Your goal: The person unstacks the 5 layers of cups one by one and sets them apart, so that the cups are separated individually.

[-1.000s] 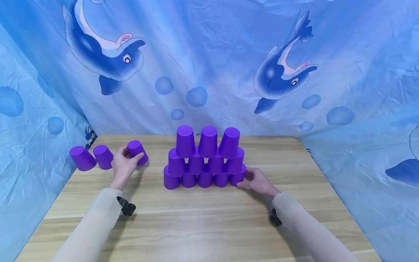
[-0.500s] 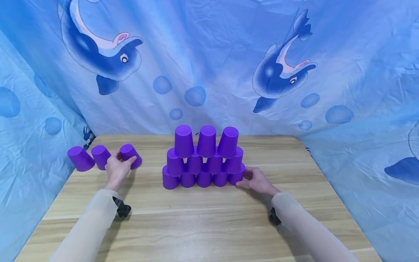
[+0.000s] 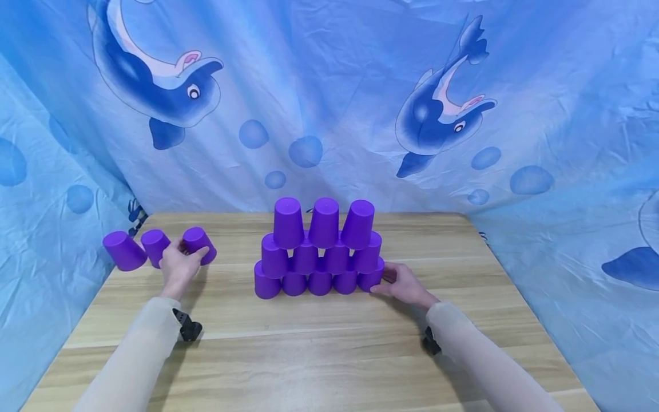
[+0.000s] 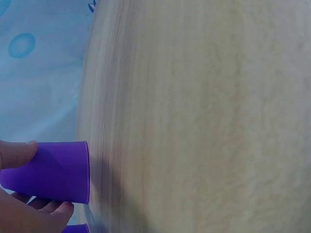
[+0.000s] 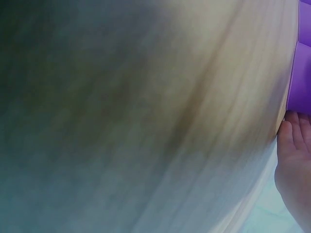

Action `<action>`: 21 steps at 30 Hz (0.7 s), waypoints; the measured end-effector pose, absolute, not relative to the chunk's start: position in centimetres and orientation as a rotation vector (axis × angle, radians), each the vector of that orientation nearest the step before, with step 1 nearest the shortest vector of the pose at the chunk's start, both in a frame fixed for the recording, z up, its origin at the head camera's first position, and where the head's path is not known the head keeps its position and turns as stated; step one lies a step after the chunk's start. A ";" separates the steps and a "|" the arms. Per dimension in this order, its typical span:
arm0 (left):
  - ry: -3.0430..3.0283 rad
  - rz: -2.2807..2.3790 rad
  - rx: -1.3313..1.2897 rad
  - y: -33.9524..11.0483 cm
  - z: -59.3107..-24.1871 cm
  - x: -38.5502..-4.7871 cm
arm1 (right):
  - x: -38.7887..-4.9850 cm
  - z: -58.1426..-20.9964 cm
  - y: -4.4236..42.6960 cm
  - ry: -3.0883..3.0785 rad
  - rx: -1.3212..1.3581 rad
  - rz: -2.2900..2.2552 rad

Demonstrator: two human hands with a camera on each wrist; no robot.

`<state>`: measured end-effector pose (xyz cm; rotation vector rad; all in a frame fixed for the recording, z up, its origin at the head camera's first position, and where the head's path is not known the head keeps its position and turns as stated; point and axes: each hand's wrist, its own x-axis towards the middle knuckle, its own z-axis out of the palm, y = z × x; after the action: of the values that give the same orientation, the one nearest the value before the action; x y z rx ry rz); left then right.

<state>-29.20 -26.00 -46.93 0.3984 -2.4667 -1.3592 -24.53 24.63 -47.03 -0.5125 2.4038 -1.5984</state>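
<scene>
My left hand (image 3: 178, 266) holds an upside-down purple cup (image 3: 199, 245) between thumb and fingers, at the far left of the table. The left wrist view shows the same cup (image 4: 53, 170) with its rim towards the tabletop; whether it touches is hard to tell. Two more upside-down cups stand left of it, a middle one (image 3: 155, 247) and an outer one (image 3: 124, 250). In the centre rises a three-tier stack of inverted purple cups (image 3: 319, 252). My right hand (image 3: 408, 284) touches the bottom row's rightmost cup (image 3: 370, 276), its fingers fairly straight in the right wrist view.
The wood-grain table (image 3: 309, 349) reaches back to a blue dolphin-print curtain (image 3: 329, 103), which also hangs along both sides. Three cups form the top tier, spaced apart on the row below. A dark device (image 3: 189, 327) sits on the left wrist.
My left hand has carried its cup leftwards, closer to the two cups at the left. My right hand stays at the stack's right end, and the stack stands the same.
</scene>
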 end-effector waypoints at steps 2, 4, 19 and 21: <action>-2.474 -1.356 0.402 -26.1 -46.9 -29.2 | -24.5 -47.0 24.6 2.401 -0.507 -1.597; -2.484 -1.362 0.406 -26.2 -46.9 -29.3 | -24.5 -47.0 24.6 2.401 -0.498 -1.593; -2.488 -1.391 0.422 -27.2 -46.9 -29.5 | -24.6 -47.0 24.6 2.413 -0.436 -1.592; -2.491 -1.394 0.423 -27.3 -46.9 -29.5 | -24.5 -46.9 24.5 2.413 -0.433 -1.592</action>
<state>-29.54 -27.30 -46.86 0.4234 -2.4912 -1.3943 -24.52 24.52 -46.92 -0.4333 2.4127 -1.5923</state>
